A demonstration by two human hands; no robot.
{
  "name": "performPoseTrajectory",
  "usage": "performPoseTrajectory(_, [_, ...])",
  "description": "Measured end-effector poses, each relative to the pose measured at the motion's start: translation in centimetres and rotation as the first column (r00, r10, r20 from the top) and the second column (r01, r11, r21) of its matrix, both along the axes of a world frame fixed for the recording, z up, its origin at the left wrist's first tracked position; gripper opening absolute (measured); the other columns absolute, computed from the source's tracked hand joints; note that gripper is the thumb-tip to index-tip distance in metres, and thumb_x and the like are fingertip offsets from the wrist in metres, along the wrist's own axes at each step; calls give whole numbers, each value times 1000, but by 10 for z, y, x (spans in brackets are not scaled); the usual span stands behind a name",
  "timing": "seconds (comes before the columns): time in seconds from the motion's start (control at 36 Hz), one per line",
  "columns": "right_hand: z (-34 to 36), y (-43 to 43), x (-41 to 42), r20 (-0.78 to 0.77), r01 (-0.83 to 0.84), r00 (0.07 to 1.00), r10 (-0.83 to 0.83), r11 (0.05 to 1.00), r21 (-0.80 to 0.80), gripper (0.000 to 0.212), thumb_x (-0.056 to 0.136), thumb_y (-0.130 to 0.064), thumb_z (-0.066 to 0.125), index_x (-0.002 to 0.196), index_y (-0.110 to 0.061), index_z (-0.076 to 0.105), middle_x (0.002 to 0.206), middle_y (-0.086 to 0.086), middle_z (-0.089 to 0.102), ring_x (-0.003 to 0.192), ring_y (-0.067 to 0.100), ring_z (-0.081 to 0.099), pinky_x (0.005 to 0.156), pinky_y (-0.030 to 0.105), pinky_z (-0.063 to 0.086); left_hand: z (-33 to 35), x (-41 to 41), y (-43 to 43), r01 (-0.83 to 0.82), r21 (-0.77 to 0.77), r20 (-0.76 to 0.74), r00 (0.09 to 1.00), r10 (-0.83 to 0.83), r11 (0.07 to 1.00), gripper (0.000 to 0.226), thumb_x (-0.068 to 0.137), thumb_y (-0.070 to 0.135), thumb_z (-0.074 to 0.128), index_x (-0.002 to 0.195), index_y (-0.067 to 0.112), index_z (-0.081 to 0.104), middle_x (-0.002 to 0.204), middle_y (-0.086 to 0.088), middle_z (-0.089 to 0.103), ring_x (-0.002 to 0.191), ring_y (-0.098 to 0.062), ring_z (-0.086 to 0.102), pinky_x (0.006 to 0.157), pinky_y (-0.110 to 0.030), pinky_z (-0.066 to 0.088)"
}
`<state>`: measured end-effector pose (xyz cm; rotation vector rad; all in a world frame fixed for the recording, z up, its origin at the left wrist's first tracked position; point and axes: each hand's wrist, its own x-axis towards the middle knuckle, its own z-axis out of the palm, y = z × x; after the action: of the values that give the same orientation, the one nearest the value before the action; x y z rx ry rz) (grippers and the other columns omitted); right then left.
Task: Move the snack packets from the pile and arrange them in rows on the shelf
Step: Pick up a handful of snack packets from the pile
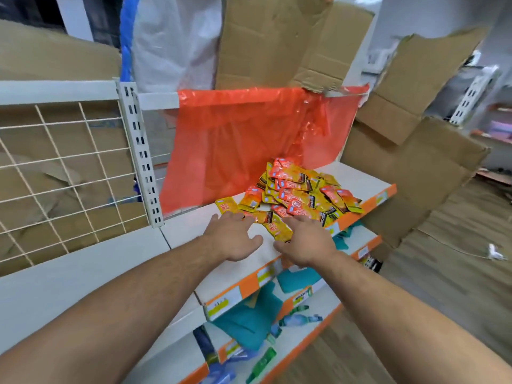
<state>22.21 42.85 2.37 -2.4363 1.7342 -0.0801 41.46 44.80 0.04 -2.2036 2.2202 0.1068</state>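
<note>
I see a white wire grid panel at the left of frame, with flattened cardboard behind it. A white slotted upright stands just beside the grid. An orange plastic sheet hangs at centre. More cardboard sheets lean at right above a wood-patterned floor.

The pile of snack packets lies on the shelf near its right end, with a plastic bag hanging just behind it. The left hand and the right hand are side by side at the pile's near edge, by the shelf's front edge. A wire grid stands behind the shelf's left end, cardboard past its right end, and bottles lie on lower shelves below.
</note>
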Motion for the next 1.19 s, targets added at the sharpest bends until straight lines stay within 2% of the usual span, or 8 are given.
performPoseTrajectory(0.58, [-31,-144,71,-36,-153,987,155,987,47,54,88,-58,55,132,-28,58,127,7,63,120,32,57,93,37,48,-38,62,-119,-110,35,-50,992,112,993,59,90,61,34,143,33,41,148,4,45,135,-26,38,111,-48,32])
performPoseTrajectory(0.72, [-44,-167,78,-48,-252,965,256,964,79,39,91,-50,54,108,-16,64,108,10,69,107,32,63,78,32,48,-45,59,-121,-138,143,-63,987,148,980,60,95,48,39,153,38,26,162,4,23,148,-24,20,119,-51,18])
performPoseTrajectory(0.81, [-54,-175,79,-67,-307,947,315,945,108,38,87,-47,53,105,-15,63,106,11,69,102,33,65,80,34,52,-54,56,-114,-174,254,-93,975,203,952,61,96,43,42,153,45,22,166,7,10,152,-24,9,120,-54,12])
performPoseTrajectory(0.86, [-58,-180,80,-75,-342,933,353,931,123,38,83,-45,53,103,-15,64,108,11,69,103,33,65,82,36,54,-57,53,-108,-200,261,-91,969,230,945,60,93,44,40,152,42,28,165,7,15,151,-25,13,119,-54,17])
performPoseTrajectory(0.92, [-61,-185,80,-92,-389,911,402,912,131,38,84,-43,53,105,-14,64,110,11,69,106,33,64,84,36,53,-56,49,-104,-247,209,-145,949,279,946,59,82,46,36,139,37,47,153,8,40,142,-26,34,112,-49,32])
performPoseTrajectory(0.97, [-63,-190,80,-92,-443,887,453,890,108,35,88,-42,54,106,-14,65,113,11,68,109,33,63,84,35,51,-57,44,-100,-321,139,-205,916,345,937,50,74,42,34,114,29,62,123,6,61,118,-25,54,96,-40,45])
performPoseTrajectory(1.06, [-66,-195,84,-64,-510,854,516,855,91,28,91,-38,57,105,-16,66,114,10,68,110,32,61,82,34,49,-56,38,-94,-437,91,-248,861,445,895,29,80,33,43,94,20,65,103,-2,65,97,-29,60,80,-36,51])
performPoseTrajectory(1.19, [-70,-194,89,-48,-599,794,606,794,106,19,91,-31,59,102,-17,64,111,7,67,108,30,61,75,32,44,-55,36,-84,-560,24,-240,801,548,828,11,87,25,55,90,19,64,99,-6,68,96,-27,62,69,-28,41])
